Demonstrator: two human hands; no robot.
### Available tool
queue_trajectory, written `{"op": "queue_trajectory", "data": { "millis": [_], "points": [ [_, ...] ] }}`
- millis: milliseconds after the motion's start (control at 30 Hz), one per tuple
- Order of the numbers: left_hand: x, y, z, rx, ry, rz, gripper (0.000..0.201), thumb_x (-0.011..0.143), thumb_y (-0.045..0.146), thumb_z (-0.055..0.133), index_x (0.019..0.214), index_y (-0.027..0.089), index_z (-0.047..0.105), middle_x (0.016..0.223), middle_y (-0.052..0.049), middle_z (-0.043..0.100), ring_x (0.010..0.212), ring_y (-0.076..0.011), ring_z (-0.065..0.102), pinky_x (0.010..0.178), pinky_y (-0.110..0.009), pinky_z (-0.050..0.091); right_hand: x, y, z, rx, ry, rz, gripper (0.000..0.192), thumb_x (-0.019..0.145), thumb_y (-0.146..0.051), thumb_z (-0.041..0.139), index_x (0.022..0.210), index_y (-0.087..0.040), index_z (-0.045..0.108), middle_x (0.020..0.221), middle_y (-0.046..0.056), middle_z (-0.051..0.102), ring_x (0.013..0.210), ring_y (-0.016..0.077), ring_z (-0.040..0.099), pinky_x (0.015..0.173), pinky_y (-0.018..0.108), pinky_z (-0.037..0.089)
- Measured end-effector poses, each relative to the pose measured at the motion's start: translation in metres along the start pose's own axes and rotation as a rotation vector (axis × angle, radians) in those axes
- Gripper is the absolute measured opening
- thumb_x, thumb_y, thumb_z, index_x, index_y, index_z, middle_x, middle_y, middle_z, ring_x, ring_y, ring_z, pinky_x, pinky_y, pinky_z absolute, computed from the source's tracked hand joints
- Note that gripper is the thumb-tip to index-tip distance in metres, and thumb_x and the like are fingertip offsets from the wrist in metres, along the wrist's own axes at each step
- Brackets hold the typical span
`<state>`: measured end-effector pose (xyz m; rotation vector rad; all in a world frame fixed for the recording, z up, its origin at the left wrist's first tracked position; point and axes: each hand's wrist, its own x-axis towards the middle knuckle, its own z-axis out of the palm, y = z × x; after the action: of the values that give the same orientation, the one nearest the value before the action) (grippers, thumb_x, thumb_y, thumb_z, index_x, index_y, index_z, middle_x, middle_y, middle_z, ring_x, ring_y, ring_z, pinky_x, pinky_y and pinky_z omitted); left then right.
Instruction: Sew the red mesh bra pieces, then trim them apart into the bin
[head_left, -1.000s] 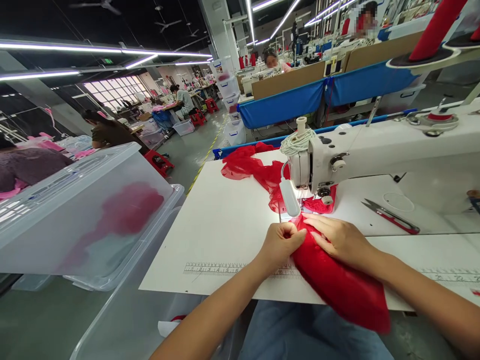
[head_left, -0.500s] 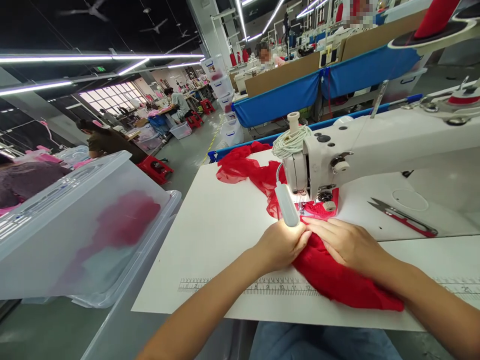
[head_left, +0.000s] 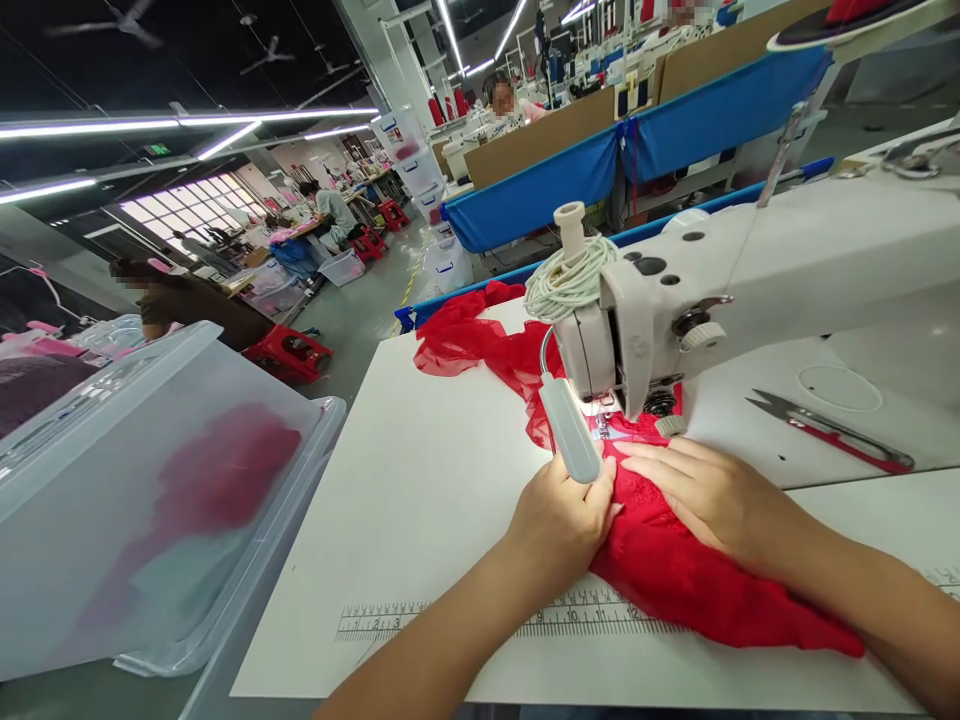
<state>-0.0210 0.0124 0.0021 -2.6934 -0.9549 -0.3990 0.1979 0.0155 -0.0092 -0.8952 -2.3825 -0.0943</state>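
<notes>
A red sheer fabric lies on the white sewing table and runs under the white sewing machine to a bunched heap behind it. My left hand pinches the fabric's left edge just in front of the needle, below the machine's small lamp. My right hand lies flat on the fabric to the right, fingers pointing at the presser foot.
Red-handled thread snips lie on the machine bed at the right. A translucent plastic bin with red cloth inside stands at my left. A printed ruler marks the table's near edge. Other people sit at benches far behind.
The view has come nearer to the machine. The fabric has been drawn up onto the table and toward the needle, and both hands have slid forward with it.
</notes>
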Motion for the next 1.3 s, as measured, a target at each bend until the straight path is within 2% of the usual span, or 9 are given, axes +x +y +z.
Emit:
{"op": "queue_trajectory", "data": {
  "millis": [233,467,667,900,1067,1167,1300],
  "points": [
    [0.002,0.003,0.0,0.025,-0.098,-0.03,0.038,0.101,0.022,0.036,0.129,0.007,0.058,0.103,-0.018,0.072,0.096,-0.0285,0.068,0.063,-0.038,0.056,-0.001,0.001,0.001,-0.023,0.007,0.027,0.048,0.076,0.003,0.039,0.113,-0.007,0.068,0.115,0.012,0.073,0.091,0.0239,0.067,0.073,0.035,0.064],
    [0.003,0.003,0.002,-0.022,-0.127,-0.093,0.039,0.099,0.026,0.043,0.135,0.015,0.055,0.108,-0.018,0.07,0.099,-0.0289,0.067,0.071,-0.038,0.056,-0.006,0.005,0.008,-0.015,-0.001,0.073,0.056,0.072,0.002,0.04,0.118,-0.014,0.066,0.113,0.008,0.074,0.09,0.0232,0.066,0.072,0.035,0.062],
    [0.005,0.005,0.002,-0.019,-0.143,-0.118,0.039,0.1,0.026,0.042,0.134,0.015,0.055,0.106,-0.018,0.07,0.098,-0.0285,0.065,0.065,-0.035,0.053,-0.004,0.007,0.009,-0.051,0.003,0.067,0.05,0.076,0.002,0.036,0.114,-0.009,0.067,0.111,0.009,0.075,0.086,0.0234,0.067,0.068,0.034,0.062],
    [0.005,0.005,0.003,0.046,-0.069,-0.096,0.038,0.1,0.027,0.042,0.129,0.011,0.059,0.109,-0.021,0.069,0.094,-0.0296,0.065,0.061,-0.035,0.053,-0.003,0.012,0.007,-0.03,-0.006,0.065,0.048,0.077,0.001,0.039,0.115,-0.011,0.066,0.112,0.009,0.075,0.085,0.0227,0.067,0.067,0.034,0.062],
    [0.006,0.005,0.002,0.067,0.005,-0.068,0.034,0.098,0.023,0.044,0.123,0.01,0.063,0.108,-0.02,0.07,0.095,-0.0291,0.064,0.066,-0.038,0.056,-0.004,0.013,0.007,0.001,-0.05,0.109,0.049,0.075,0.0,0.044,0.116,-0.014,0.067,0.115,0.008,0.074,0.088,0.0232,0.067,0.066,0.034,0.062],
    [0.007,0.004,0.001,0.067,0.013,-0.065,0.033,0.098,0.021,0.044,0.123,0.01,0.063,0.103,-0.019,0.07,0.094,-0.0291,0.064,0.067,-0.039,0.056,-0.004,0.013,0.007,-0.008,-0.048,0.111,0.046,0.076,-0.002,0.047,0.116,-0.013,0.067,0.115,0.009,0.074,0.087,0.0228,0.066,0.064,0.032,0.062],
    [0.007,0.004,0.002,0.064,0.002,-0.074,0.034,0.099,0.023,0.043,0.124,0.011,0.062,0.106,-0.02,0.07,0.092,-0.0283,0.063,0.068,-0.04,0.056,-0.006,0.015,0.007,0.018,-0.052,0.11,0.052,0.078,-0.001,0.046,0.123,-0.017,0.065,0.115,0.007,0.074,0.088,0.0221,0.066,0.065,0.031,0.061]
  ]
}}
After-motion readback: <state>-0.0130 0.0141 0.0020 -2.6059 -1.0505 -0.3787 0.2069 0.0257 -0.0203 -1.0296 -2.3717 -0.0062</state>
